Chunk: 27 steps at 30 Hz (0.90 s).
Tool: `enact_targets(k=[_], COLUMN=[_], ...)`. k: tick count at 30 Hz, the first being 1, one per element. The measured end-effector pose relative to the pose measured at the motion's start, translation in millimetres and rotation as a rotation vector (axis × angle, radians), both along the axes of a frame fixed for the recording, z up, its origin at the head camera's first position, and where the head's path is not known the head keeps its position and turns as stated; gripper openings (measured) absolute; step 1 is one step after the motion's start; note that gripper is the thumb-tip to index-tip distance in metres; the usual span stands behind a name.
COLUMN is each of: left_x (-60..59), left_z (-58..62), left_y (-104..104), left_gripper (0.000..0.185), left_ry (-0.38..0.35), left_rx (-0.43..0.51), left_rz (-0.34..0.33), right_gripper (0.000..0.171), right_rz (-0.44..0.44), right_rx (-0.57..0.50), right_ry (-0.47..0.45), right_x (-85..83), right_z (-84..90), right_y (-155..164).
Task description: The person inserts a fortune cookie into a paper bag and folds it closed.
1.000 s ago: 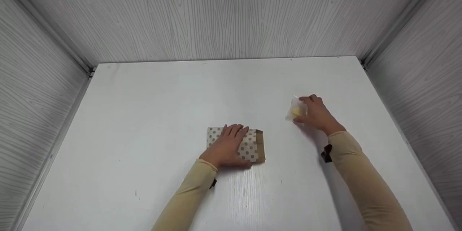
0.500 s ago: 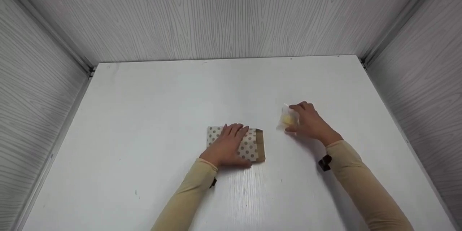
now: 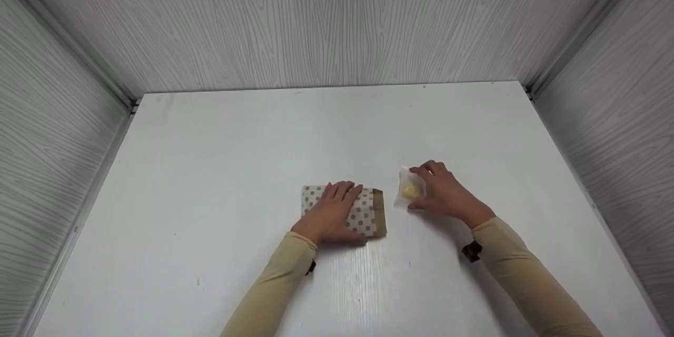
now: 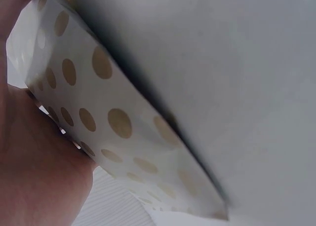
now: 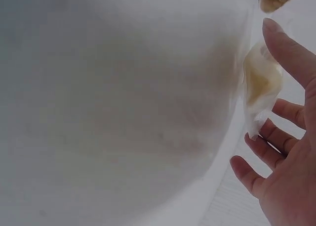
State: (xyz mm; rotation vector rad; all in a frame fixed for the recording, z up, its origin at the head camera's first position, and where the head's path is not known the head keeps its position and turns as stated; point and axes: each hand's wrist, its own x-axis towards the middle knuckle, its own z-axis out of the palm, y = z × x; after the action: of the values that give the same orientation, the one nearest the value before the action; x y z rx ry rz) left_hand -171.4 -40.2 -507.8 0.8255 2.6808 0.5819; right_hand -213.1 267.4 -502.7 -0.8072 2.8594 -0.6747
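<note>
A brown paper bag with a white, brown-dotted front [image 3: 366, 213] lies flat on the white table [image 3: 263, 131]. My left hand [image 3: 337, 202] presses on it with straight fingers. In the left wrist view the dotted bag [image 4: 98, 112] lies under my palm [image 4: 34, 157]. My right hand [image 3: 434, 189] holds a small clear packet with something yellow inside [image 3: 409, 189], just right of the bag's open brown end. The right wrist view shows the packet [image 5: 259, 87] between the thumb and the fingers [image 5: 271, 147].
Grey wood-grain walls [image 3: 337, 21] close the table in at the back and on both sides. Beige sleeves cover both forearms. Nothing else lies on the table.
My right hand has brought the packet down and to the left, from the right middle of the table to just beside the bag. The left hand and the bag have stayed put.
</note>
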Motion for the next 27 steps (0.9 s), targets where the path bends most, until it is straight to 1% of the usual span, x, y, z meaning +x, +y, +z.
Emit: enact_targets(k=[6, 10, 14, 19, 27], left_x=[0.0, -0.3, -1.0, -1.2, -1.4], left_z=[-0.4, -0.9, -0.2, 1.0, 1.6], left_y=[0.1, 0.2, -0.2, -1.0, 0.8], left_gripper=[0.117, 0.117, 0.117, 0.115, 0.117], left_ry=[-0.005, -0.004, 0.016, 0.040, 0.022], left_rx=[0.005, 0.012, 0.007, 0.003, -0.011], left_rz=[0.004, 0.006, 0.002, -0.011, -0.007], right_gripper=[0.082, 0.083, 0.084, 0.083, 0.084], right_rz=[0.045, 0.071, 0.102, 0.136, 0.156], right_rx=[-0.001, -0.006, -0.023, -0.018, 0.014], right_ry=[0.007, -0.014, -0.017, -0.012, -0.037], right_x=[9.9, 17.5, 23.7, 28.1, 33.0], right_z=[0.4, 0.1, 0.6, 1.4, -0.6], right_y=[-7.0, -11.5, -15.8, -20.9, -27.2])
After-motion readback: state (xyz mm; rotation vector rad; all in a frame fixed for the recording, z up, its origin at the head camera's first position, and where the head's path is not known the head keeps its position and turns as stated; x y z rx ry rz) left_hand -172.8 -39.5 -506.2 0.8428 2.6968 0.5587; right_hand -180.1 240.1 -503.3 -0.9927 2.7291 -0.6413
